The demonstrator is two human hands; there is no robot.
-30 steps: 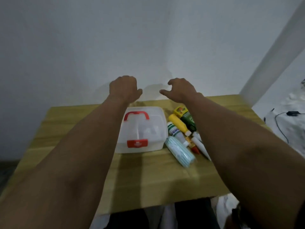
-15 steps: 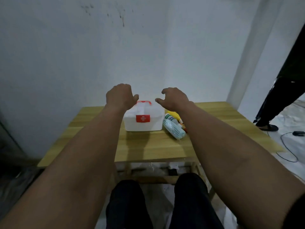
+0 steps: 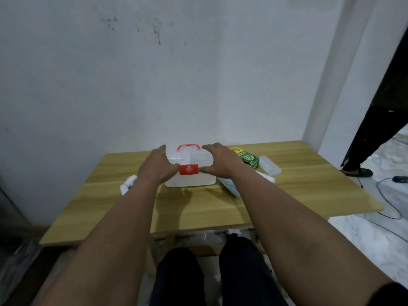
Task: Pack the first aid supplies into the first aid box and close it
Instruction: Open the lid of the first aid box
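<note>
Translucent white plastic first aid box (image 3: 190, 173) with red handle and red cross latch sits at centre of light wooden table (image 3: 198, 208), lid shut

Left hand (image 3: 155, 167) at box's 9 o'clock side, right hand (image 3: 220, 162) at 3 o'clock side — both spread, fingers over lid, thumbs by latch, touching box

Green carton (image 3: 248, 159) at 2 o'clock of box, clear flat packet (image 3: 269, 165) beyond it; pale blue mask pack (image 3: 230, 187) at 4 o'clock — partly hidden by right forearm

White crumpled item (image 3: 128, 184) at 8 o'clock, blurred
</note>
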